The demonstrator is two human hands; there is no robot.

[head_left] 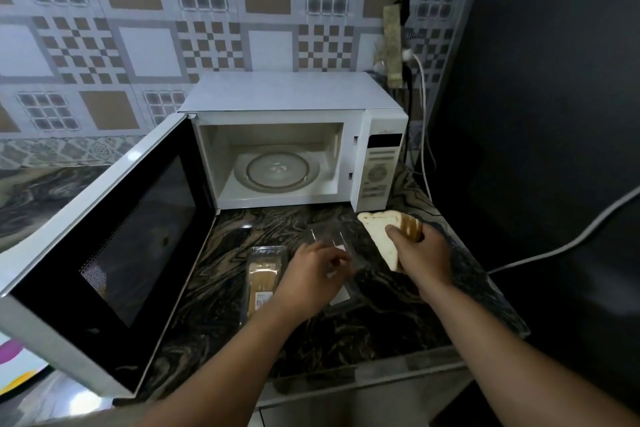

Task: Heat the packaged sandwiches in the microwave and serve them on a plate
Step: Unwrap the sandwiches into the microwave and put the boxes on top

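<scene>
My right hand (420, 255) grips an unwrapped triangular sandwich (379, 231) above the counter, just in front of the microwave's control panel. My left hand (311, 274) rests on a clear, empty plastic sandwich package (329, 239) lying on the counter; its fingers are on the plastic. A second sandwich, still in its package (264, 274), lies on the counter just left of my left hand. The white microwave (287, 94) stands at the back with its door (114, 236) swung wide to the left. Its glass turntable (272, 172) is bare.
The dark marbled counter (363, 322) ends at a front edge near me and drops off on the right. A white cable (554, 246) crosses the dark area to the right. A power strip with plugs (394, 46) hangs on the tiled wall behind the microwave.
</scene>
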